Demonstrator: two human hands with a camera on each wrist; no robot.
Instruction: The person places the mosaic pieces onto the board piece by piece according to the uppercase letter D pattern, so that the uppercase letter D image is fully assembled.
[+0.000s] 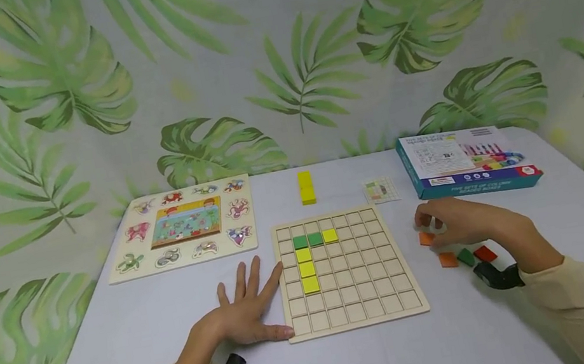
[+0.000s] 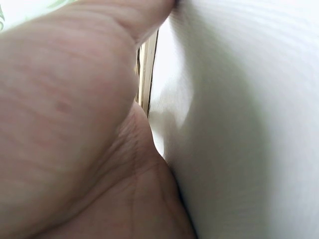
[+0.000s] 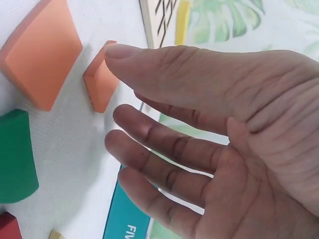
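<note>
- Left hand (image 1: 245, 315): flat on the counter (image 1: 121, 339) near its front edge, fingers (image 1: 253, 278) straight and spread wide, holding nothing. Thumb side touches the left edge of the wooden grid board (image 1: 344, 270). The left wrist view shows only palm, white counter and a sliver of board edge.
- Wooden grid board: lies flat at counter centre, toward the front. Filled cells sit in its upper left part: two green tiles (image 1: 307, 240) side by side, one yellow tile (image 1: 330, 235) just to their right, and three yellow tiles (image 1: 307, 269) in a column below the left green one.
- Right hand (image 1: 458, 222): right of the board, hovering low over loose tiles; fingers relaxed, slightly bent, gripping nothing in the right wrist view. Thumb tip (image 3: 119, 52) is just beside an orange tile (image 3: 99, 84); contact cannot be told.
- Loose tiles on the counter right of the board: orange tile at the fingertips (image 1: 426, 238), then nearer the front a second orange tile (image 1: 447, 259), a green tile (image 1: 465, 256) and a red tile (image 1: 485, 253), close together.
- Farther back: small pattern card (image 1: 380, 190) behind the board's far right corner; yellow block (image 1: 306, 187) behind the board's far edge.
- Far right: teal game box (image 1: 465, 162) lying flat.
- Far left: wooden peg puzzle with sea animals (image 1: 186, 225).
</note>
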